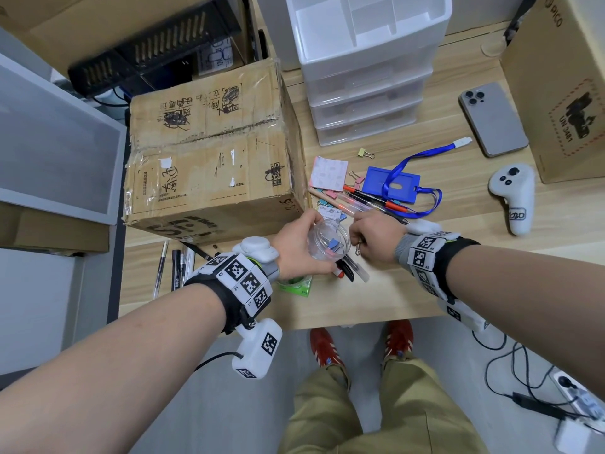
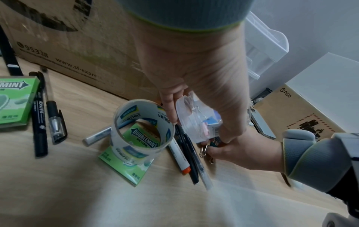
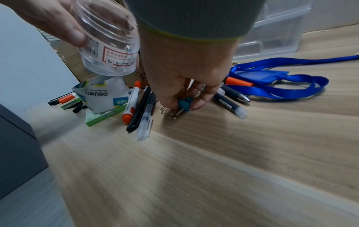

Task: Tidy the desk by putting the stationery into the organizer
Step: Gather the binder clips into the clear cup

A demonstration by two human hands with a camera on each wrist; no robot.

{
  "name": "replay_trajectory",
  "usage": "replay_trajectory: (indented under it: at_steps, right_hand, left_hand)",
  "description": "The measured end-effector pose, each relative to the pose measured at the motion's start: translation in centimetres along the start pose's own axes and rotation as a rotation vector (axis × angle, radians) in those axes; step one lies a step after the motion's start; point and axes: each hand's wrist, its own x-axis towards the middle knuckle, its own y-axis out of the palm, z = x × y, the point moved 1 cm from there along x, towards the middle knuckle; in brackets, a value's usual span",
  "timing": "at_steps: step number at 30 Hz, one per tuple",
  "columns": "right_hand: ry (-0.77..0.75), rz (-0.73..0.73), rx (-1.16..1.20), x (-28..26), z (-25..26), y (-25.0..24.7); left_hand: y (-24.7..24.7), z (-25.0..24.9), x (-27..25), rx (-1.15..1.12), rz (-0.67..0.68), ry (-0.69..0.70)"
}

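While the left hand [image 1: 296,249] is curled round a clear plastic jar [image 1: 328,239] tilted above the desk [image 1: 376,299], much of the jar's contents is hidden by glare; only two clips, one blue and one pink, can be made out inside. A teal binder clip [image 3: 185,103] is pinched between the right hand's [image 1: 376,239] fingertips, just above the wood. Four drawers are counted in the white organizer [image 1: 366,70], well apart at the back.
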Motion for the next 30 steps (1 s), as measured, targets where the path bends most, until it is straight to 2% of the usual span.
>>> replay_trajectory:
  at_steps: [13,22,30]
  right_hand:
    - [-0.054,0.034,-0.044,0.2,-0.6,0.5]
    - [0.041,0.055,-0.106,1.0,0.0,0.5]
    - [0.042,0.039,-0.119,0.8,0.6,-0.3]
  left_hand:
    - [0.1,-0.2,0.3,0.004,-0.009,-0.007]
    - [0.0,-0.4,0.5,-0.012,-0.001,-0.004]
    - [0.4,-0.3,0.6,-0.007,-0.015,0.006]
